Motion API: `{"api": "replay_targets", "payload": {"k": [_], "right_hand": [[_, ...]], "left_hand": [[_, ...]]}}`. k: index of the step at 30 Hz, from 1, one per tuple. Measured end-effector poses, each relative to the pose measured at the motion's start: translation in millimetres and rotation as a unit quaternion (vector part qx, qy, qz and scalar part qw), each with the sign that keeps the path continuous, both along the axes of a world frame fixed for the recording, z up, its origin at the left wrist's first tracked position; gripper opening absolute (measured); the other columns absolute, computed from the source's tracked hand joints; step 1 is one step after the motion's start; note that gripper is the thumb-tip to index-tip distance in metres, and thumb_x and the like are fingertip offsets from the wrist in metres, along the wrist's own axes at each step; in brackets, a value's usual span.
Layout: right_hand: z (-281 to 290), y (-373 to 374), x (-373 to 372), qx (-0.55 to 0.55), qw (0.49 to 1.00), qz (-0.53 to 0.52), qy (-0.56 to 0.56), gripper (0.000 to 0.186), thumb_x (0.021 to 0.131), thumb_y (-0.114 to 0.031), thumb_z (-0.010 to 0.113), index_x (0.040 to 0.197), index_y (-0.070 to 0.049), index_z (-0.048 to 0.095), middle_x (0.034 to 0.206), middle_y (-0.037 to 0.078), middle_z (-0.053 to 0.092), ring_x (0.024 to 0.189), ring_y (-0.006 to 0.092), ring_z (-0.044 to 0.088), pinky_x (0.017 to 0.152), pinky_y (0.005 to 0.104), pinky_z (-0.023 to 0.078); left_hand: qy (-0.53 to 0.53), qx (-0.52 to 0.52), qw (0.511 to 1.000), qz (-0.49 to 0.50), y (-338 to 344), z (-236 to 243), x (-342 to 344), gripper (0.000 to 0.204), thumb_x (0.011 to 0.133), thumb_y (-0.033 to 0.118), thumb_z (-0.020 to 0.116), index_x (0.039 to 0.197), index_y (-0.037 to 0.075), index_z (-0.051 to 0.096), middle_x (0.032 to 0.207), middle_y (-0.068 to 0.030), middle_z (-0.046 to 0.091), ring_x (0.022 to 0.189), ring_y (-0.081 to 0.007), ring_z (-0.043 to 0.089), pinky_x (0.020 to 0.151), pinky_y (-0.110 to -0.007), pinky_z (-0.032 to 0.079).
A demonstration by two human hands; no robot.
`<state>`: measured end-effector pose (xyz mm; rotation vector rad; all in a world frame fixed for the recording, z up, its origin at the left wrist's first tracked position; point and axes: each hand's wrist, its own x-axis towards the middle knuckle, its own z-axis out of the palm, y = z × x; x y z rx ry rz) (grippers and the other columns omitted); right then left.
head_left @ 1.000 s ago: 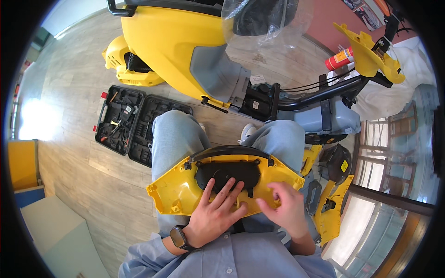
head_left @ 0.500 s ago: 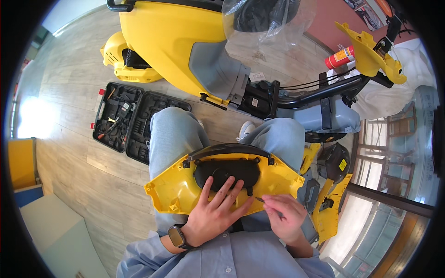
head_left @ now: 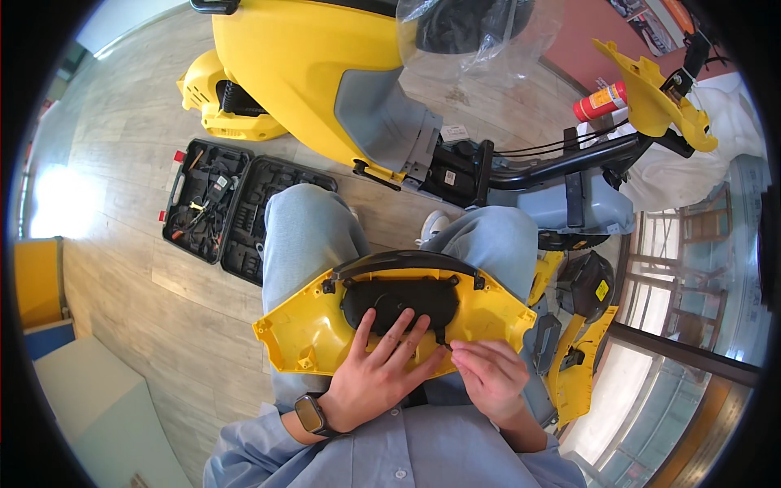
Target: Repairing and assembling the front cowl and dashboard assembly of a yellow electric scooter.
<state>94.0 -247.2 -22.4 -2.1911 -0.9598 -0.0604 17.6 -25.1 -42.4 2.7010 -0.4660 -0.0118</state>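
A yellow plastic shell [head_left: 301, 329] with a black curved trim along its far edge rests across my lap, inner side up. Mounted at its middle is a black oval housing [head_left: 400, 297]. My left hand [head_left: 381, 366] lies spread on it, fingertips pressing the housing's near half and thumb toward its right. My right hand [head_left: 492, 378] pinches a small dark thin piece [head_left: 447, 347] beside the housing's lower right tab, near my left thumb; what exactly it is, I cannot tell.
An open black tool case [head_left: 202, 199] lies on the floor at left. A yellow scooter body [head_left: 297, 65] stands ahead, its frame [head_left: 537, 180] reaching right, near a red cylinder [head_left: 599, 102]. Loose yellow panels [head_left: 582, 378] sit at my right, and light boxes [head_left: 85, 382] at lower left.
My right hand's fingers closed in a pinch on a small dark piece and moved slightly left toward the housing's tab. My left hand stays spread on the housing.
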Motion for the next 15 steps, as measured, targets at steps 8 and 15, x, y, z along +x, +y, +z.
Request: {"api": "replay_targets", "payload": {"k": [8,15], "right_hand": [[4.7,3.8,-4.3,-0.036,0.998,0.002,-0.044,0.031,0.08,-0.004,0.092,0.107,-0.007,0.078,0.103,0.007,0.083,0.086,0.0248,0.078,0.073,0.035,0.058],[11.9,-0.9,0.4,-0.1,0.987,0.032,-0.121,0.025,0.09,-0.008,0.084,0.115,-0.005,0.077,0.105,0.008,0.082,0.084,0.02,0.077,0.068,0.031,0.052]], "left_hand": [[0.004,-0.002,1.0,-0.001,0.4,-0.1,0.0,0.043,0.099,0.026,0.068,0.14,0.038,0.069,0.162,-0.0071,0.058,0.152,-0.0272,0.053,0.124,-0.065,0.037],[0.005,-0.001,1.0,0.0,0.2,-0.6,-0.5,0.046,0.1,0.025,0.067,0.143,0.039,0.068,0.162,-0.0068,0.058,0.152,-0.0271,0.053,0.125,-0.065,0.037]]}}
